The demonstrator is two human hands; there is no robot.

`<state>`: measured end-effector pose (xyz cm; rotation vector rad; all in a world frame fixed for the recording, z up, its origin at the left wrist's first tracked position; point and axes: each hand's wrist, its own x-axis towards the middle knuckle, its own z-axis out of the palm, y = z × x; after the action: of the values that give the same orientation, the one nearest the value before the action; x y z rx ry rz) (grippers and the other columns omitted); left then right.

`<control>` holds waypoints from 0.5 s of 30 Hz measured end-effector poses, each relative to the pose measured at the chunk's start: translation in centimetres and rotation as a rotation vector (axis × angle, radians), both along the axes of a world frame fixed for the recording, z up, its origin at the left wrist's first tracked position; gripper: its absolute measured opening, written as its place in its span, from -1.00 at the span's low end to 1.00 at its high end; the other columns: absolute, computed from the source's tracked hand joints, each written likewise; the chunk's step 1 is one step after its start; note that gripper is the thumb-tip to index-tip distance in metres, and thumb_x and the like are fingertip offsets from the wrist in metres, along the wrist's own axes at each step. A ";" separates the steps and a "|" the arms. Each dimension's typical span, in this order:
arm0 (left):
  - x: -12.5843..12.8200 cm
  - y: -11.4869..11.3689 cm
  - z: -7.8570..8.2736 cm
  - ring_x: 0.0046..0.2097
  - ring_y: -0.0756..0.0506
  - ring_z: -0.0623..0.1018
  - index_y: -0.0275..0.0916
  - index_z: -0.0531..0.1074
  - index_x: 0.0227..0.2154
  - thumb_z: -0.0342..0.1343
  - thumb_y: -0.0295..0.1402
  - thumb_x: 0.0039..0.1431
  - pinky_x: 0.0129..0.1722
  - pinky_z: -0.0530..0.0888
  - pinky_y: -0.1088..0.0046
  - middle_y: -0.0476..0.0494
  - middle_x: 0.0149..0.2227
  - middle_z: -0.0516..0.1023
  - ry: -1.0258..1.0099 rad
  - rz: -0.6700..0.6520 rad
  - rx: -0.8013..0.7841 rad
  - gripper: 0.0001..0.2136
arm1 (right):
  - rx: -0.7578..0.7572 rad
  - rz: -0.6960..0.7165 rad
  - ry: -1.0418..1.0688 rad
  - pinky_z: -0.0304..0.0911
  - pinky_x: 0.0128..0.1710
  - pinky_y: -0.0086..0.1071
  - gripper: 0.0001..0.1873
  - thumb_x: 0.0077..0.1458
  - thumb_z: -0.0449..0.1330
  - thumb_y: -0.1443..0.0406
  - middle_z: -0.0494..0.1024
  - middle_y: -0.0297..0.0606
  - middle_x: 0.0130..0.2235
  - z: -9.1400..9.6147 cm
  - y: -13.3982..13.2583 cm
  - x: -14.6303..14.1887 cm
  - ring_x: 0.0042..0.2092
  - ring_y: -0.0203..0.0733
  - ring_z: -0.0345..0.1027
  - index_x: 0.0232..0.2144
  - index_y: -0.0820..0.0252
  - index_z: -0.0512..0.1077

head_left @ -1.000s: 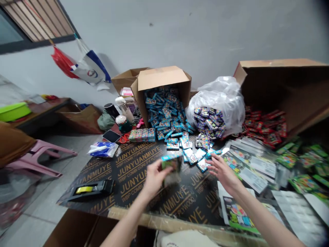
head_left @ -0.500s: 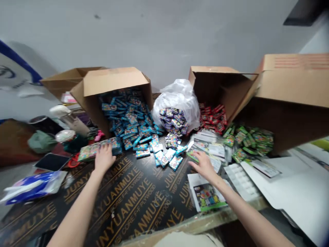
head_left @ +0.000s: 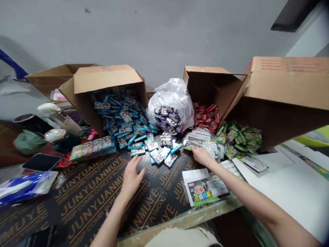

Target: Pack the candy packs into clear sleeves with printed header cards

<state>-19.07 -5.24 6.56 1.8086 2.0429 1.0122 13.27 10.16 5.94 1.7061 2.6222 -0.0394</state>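
Observation:
My left hand (head_left: pixel 133 173) is over the dark plywood table, fingers apart and holding nothing. Its fingertips are just short of the small blue packets (head_left: pixel 155 156) lying loose at the middle. My right hand (head_left: pixel 202 157) has its fingers drawn together at the near left edge of a stack of printed plastic bags (head_left: pixel 212 145), pinching the top one. Behind the loose packets, a white plastic bag (head_left: pixel 183 103) spills purple packets (head_left: pixel 168 120). At the left, a row of packets (head_left: pixel 92 148) lies lined up side by side.
Tipped cardboard boxes hold blue packets (head_left: pixel 123 116), red packets (head_left: pixel 207 116) and green packets (head_left: pixel 244 137). Another printed bag (head_left: pixel 203 190) lies near the table's front edge. Left are a phone (head_left: pixel 41 162), red scissors (head_left: pixel 64 160), a flask (head_left: pixel 60 118) and a blue-white package (head_left: pixel 25 185).
My left hand has left the lined-up row and moved right, toward the loose blue packets. My right hand's fingers have closed at the edge of the bag stack. The view has shifted slightly right.

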 end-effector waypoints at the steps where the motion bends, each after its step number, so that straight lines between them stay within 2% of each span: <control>1: 0.9 -0.4 0.6 0.11 -0.20 0.30 -0.31 0.33 -0.03 0.02 -0.30 0.04 0.10 0.20 0.19 -0.32 0.09 0.29 -0.086 -0.014 0.001 -0.60 | 0.024 -0.013 0.017 0.22 -0.27 -0.32 -0.58 0.01 -0.04 0.45 0.51 -0.03 -0.27 0.8 0.0 0.0 -0.26 -0.06 0.41 -0.04 0.30 0.29; 4: 4.3 -0.9 2.6 0.13 -0.17 0.27 -0.20 0.26 0.03 0.10 -0.29 0.01 0.13 0.15 0.23 -0.22 0.10 0.30 -0.411 -0.101 0.023 -0.53 | 0.170 -0.060 0.234 0.22 -0.18 -0.29 -0.55 0.15 -0.21 0.41 0.45 0.02 -0.10 3.7 -2.1 -1.9 -0.15 -0.07 0.38 0.07 0.34 0.17; 6: 6.7 -0.9 3.5 0.18 -0.17 0.19 -0.13 0.08 0.14 0.19 -0.27 -0.07 0.15 0.11 0.25 -0.18 0.18 0.17 -0.705 -0.158 0.065 -0.33 | 0.237 -0.041 0.599 0.22 -0.15 -0.30 -0.55 0.18 -0.19 0.36 0.45 -0.06 -0.09 5.4 -5.4 -4.8 -0.17 -0.10 0.39 0.10 0.29 0.16; 8: 8.8 -0.7 4.0 0.17 -0.19 0.20 -0.10 0.01 0.17 0.23 -0.22 -0.14 0.12 0.14 0.27 -0.16 0.20 0.11 -1.034 -0.202 0.091 -0.23 | 0.078 0.119 0.890 0.25 -0.18 -0.35 -0.60 0.18 -0.14 0.32 0.49 -0.15 -0.15 6.7 -9.5 -8.0 -0.22 -0.15 0.40 0.04 0.22 0.25; 9: 9.4 -0.7 4.0 0.12 -0.21 0.26 -0.14 0.08 0.14 0.19 -0.18 -0.11 0.09 0.19 0.27 -0.19 0.15 0.20 -1.205 -0.193 0.065 -0.29 | -0.059 0.224 0.976 0.24 -0.15 -0.36 -0.62 0.19 -0.14 0.30 0.49 -0.19 -0.14 7.1 -11.4 -9.4 -0.19 -0.17 0.39 0.01 0.18 0.29; 11: 10.1 -1.1 4.1 0.00 -0.22 0.39 -0.26 0.28 0.00 0.10 -0.11 -0.05 0.01 0.27 0.26 -0.24 -0.04 0.41 -1.491 -0.152 -0.037 -0.45 | -0.213 0.338 1.110 0.21 -0.09 -0.36 -0.66 0.20 -0.12 0.29 0.47 -0.22 -0.13 7.5 -13.8 -11.3 -0.12 -0.18 0.34 -0.06 0.15 0.35; 13: 9.9 -2.1 4.2 -0.10 -0.21 0.44 -0.33 0.40 -0.14 0.07 -0.11 -0.03 -0.04 0.29 0.28 -0.22 -0.21 0.49 -1.627 -0.145 -0.143 -0.55 | -0.187 0.324 1.195 0.18 -0.06 -0.33 -0.71 0.16 -0.03 0.26 0.43 -0.20 -0.11 7.7 -14.3 -11.8 -0.07 -0.16 0.29 -0.10 0.14 0.35; 15: 9.3 -3.4 4.4 -0.13 -0.19 0.45 -0.33 0.43 -0.18 0.10 -0.16 -0.06 -0.07 0.29 0.32 -0.20 -0.24 0.50 -1.620 -0.225 -0.227 -0.59 | -0.080 0.264 1.214 0.15 -0.06 -0.29 -0.68 0.07 0.11 0.23 0.38 -0.18 -0.10 7.6 -13.4 -11.4 -0.05 -0.13 0.24 -0.10 0.15 0.31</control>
<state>-9.81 -8.61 10.95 0.5109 0.8147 1.3423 1.83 -3.24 13.54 1.5139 3.4262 -1.5999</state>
